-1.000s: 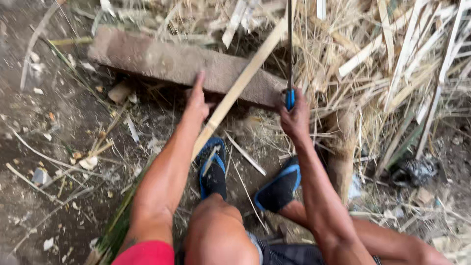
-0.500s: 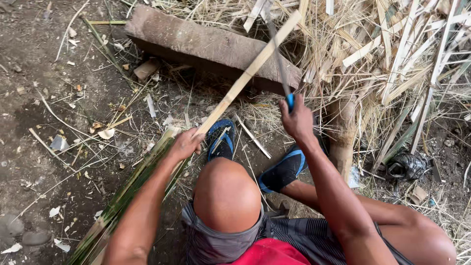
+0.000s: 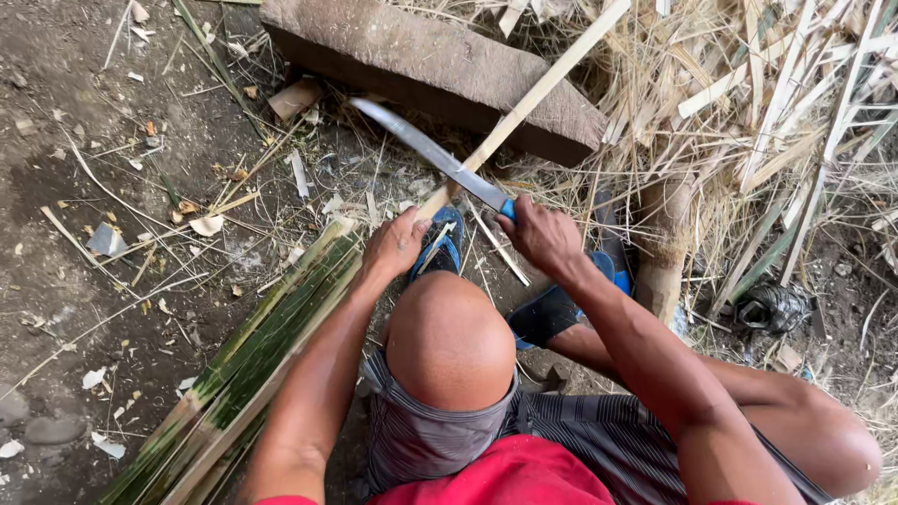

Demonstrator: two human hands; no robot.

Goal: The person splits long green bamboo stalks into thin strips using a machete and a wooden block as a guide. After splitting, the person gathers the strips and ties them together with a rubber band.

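Right hand [image 3: 541, 236]: centre of the frame, fist closed around the blue handle [image 3: 506, 208] of a long knife.
Knife blade [image 3: 426, 152]: runs up and to the left from the fist, edge laid across the pale bamboo strip just above the left hand.
Left hand [image 3: 397, 245]: just left of centre, fingers wrapped around the lower end of the bamboo strip.
Bamboo strip [image 3: 541, 92]: slants from the left hand up to the upper right, passing over the wooden block; crossing point with the blade sits between the two hands (nearer the left).
Wooden block [image 3: 412, 56]: flat on the ground, upper centre.
Green bamboo bundle [image 3: 253, 360]: lower left, slanting toward the left hand, beside the forearm.
Sandals [image 3: 447, 238]: blue, just below the hands, partly hidden by a bent knee.
Dry splits and straw [image 3: 776, 103]: heaped in the upper right.
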